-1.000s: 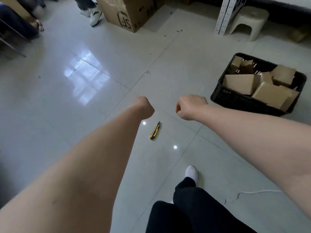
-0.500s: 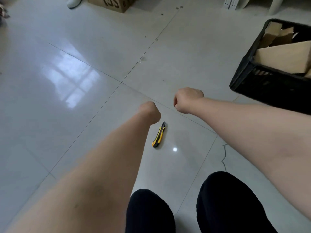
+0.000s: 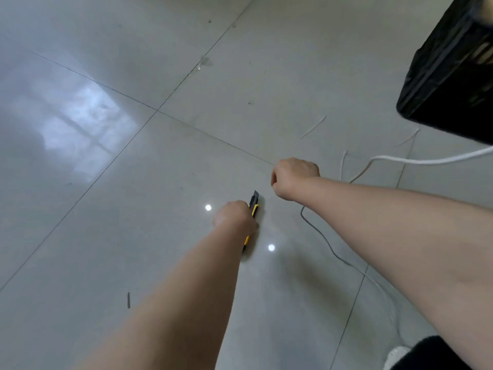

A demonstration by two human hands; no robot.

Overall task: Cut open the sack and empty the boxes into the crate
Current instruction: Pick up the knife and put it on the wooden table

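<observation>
1. A yellow-and-black utility knife [image 3: 253, 209] lies on the glossy grey tiled floor [image 3: 133, 76], its dark tip pointing away from the person and its yellow tail showing beside the wrist.
2. The left hand [image 3: 234, 217] sits over the middle of the knife with fingers curled downward; whether they have closed on the handle cannot be told, since the back of the hand hides them.
3. The right hand [image 3: 293, 177] hangs just beyond and to the right of the knife's tip, balled into a loose fist and holding nothing that can be seen.
4. The black plastic crate [image 3: 450, 73] stands well to the right of the knife and farther off, cut by the frame's corner; a sliver of tan cardboard box [image 3: 486, 9] shows blurred at its top edge.
5. A white cord [image 3: 426, 160] loops across the tiles between the knife and the crate, and short white scraps [image 3: 313, 126] lie beyond it.
6. A dark trouser leg [image 3: 432, 353] and a white sock [image 3: 394, 356] show to the near right of the knife.
</observation>
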